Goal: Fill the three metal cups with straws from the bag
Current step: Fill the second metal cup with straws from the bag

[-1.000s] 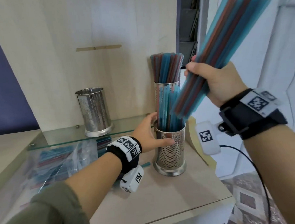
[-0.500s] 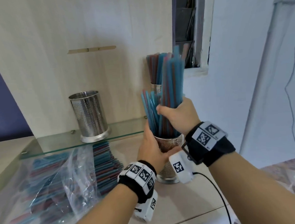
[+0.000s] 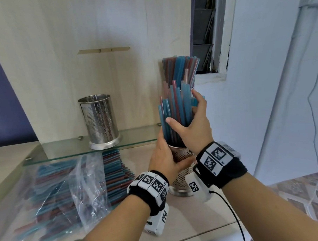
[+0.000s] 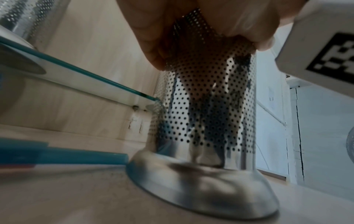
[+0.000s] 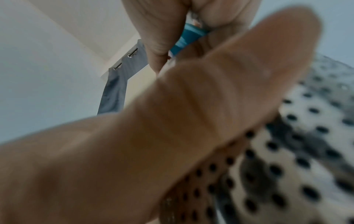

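Note:
A perforated metal cup [image 3: 182,175] stands on the counter, and my left hand [image 3: 167,156] grips its upper wall. Blue and red straws [image 3: 174,108] stand upright in it, with my right hand [image 3: 185,110] curled round the bundle just above the rim. In the left wrist view the cup [image 4: 206,113] fills the middle, dark straw shapes showing through its holes. A second cup, hidden behind the bundle, holds a full bunch of straws [image 3: 179,70]. An empty third cup [image 3: 100,121] stands on the glass shelf [image 3: 64,151]. The clear bag [image 3: 66,188] of straws lies at the left.
A wooden back panel [image 3: 96,32] rises behind the shelf. A window sill [image 3: 211,78] and a white wall are at the right. Loose straws [image 3: 116,169] spill from the bag's mouth beside the held cup. A black cable [image 3: 231,213] trails from my right wrist over the counter's front edge.
My right hand has swung the bundle down from high at the right and stood it in the front cup. My left hand has slid up the cup's side.

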Action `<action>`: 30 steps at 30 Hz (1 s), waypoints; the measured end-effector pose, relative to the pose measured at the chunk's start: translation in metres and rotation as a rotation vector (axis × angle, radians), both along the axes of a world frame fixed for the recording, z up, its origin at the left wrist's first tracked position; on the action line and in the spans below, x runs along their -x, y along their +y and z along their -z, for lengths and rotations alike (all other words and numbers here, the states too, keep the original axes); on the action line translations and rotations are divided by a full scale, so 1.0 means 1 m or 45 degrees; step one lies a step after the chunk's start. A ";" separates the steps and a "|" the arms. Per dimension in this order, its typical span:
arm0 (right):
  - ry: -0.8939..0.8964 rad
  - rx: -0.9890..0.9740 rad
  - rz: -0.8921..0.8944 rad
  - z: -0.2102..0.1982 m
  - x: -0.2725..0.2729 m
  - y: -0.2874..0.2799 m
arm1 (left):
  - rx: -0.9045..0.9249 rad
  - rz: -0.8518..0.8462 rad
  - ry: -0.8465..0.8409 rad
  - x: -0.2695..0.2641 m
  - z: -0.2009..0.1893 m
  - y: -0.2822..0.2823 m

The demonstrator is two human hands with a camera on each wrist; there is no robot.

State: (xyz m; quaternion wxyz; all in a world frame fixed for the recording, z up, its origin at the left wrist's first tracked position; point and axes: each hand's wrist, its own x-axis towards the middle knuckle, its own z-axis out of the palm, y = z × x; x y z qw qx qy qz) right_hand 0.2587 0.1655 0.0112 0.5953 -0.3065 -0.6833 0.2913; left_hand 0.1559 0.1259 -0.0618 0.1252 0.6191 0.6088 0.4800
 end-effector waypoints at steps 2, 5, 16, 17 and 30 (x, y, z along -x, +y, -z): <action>-0.014 -0.066 0.006 -0.002 0.000 0.000 | -0.009 0.001 -0.020 0.000 0.000 0.000; -0.033 -0.188 0.019 -0.009 0.002 -0.002 | 0.000 0.009 -0.051 -0.001 0.000 -0.001; -0.581 -0.770 0.187 -0.057 -0.026 0.010 | -0.017 -0.026 0.019 0.001 0.000 0.001; -0.648 -0.816 0.237 -0.059 -0.030 0.016 | -0.026 -0.017 0.019 0.001 -0.001 0.001; -0.535 -0.447 -0.093 -0.060 -0.030 0.036 | -0.039 0.003 0.041 0.004 -0.003 -0.001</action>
